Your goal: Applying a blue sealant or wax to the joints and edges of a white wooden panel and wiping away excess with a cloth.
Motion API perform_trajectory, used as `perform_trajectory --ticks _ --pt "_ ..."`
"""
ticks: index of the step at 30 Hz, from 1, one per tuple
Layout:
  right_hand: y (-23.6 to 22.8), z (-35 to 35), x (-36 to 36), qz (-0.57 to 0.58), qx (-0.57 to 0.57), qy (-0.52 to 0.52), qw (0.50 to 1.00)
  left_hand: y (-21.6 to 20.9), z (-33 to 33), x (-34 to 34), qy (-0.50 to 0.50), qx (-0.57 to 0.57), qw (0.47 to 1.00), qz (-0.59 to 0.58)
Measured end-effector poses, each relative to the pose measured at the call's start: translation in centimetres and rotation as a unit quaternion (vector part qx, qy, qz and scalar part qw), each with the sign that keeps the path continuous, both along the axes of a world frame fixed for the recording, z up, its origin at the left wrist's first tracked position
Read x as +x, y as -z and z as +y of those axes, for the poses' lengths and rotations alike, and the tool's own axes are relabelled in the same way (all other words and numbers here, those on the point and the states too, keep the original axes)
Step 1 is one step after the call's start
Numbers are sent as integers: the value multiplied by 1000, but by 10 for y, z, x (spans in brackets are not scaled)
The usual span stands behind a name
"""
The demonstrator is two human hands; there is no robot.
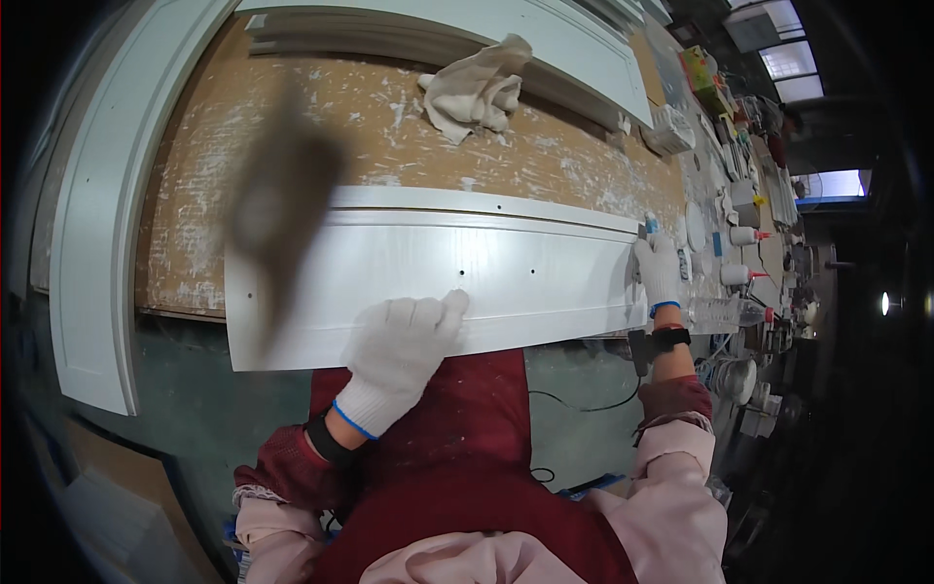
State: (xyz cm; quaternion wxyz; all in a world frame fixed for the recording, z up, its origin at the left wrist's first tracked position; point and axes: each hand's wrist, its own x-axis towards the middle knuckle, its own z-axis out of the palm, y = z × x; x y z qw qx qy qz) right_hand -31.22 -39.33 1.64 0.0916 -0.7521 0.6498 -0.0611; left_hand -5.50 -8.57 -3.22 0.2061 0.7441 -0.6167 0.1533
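A long white panel [555, 248] with a grooved border and small dark holes lies across the worktable in front of me. My left hand [404, 346], in a white knit glove with a blue cuff, is at its near edge, fingers curled in and thumb to the right; anything inside them is hidden. At the panel's right end is my gloved right hand [659, 271], fingers bent by the far corner. A small dark piece shows at its fingertips, too small to name. Over the panel's left part hangs a blurred brown shape [287, 200], its kind unclear.
The paint-marked worktable [389, 117] carries a crumpled cloth [477, 90] and stacked white panels [545, 39] at the back. Another white panel [97, 214] stands at left. White bottles with red tips [739, 275] and a clear plastic bottle [725, 311] are at right.
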Motion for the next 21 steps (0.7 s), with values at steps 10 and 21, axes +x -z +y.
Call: perform_trajectory --ticks 10,21 --pt "15 -28 -34 61 -136 -122 981 -3 -1 -1 5 32 999 -4" --pt "10 -16 -49 51 -30 -49 997 -8 15 34 77 -70 992 77"
